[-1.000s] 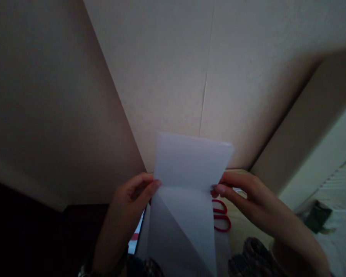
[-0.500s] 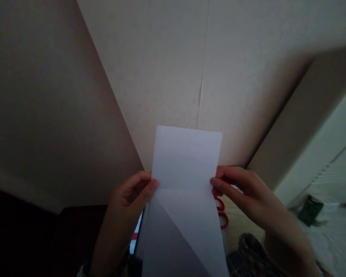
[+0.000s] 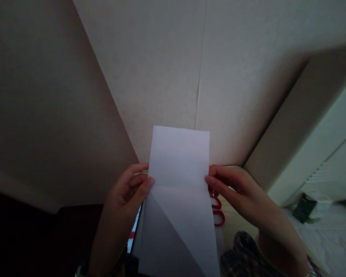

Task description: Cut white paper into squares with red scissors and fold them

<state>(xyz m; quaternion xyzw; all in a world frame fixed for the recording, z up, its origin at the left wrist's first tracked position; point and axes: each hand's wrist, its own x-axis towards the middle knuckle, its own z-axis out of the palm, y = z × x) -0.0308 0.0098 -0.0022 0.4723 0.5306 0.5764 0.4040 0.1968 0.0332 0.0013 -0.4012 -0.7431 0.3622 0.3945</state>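
A white sheet of paper [image 3: 180, 157] is held up in front of me, upright and long, with a faint crease across its middle and a diagonal edge between light and shade in its lower half. My left hand [image 3: 129, 192] pinches its left edge, thumb in front and fingers behind. On the opposite edge, at about the same height, my right hand [image 3: 236, 188] pinches it with thumb and fingers. The red handles of a pair of scissors [image 3: 219, 218] show just right of the paper; their blades are hidden.
Beneath the hands lies a pale wooden tabletop [image 3: 233, 215]. A lit screen [image 3: 132, 236] peeks out left of the paper. The wall [image 3: 167, 69] rises close behind, meeting a side wall at left. A green and white packet [image 3: 305, 207] rests on a white surface at right.
The paper and both hands have shifted slightly left in view. The paper's top looks a little narrower, and more of the scissors' handles shows. Both hands keep their hold.
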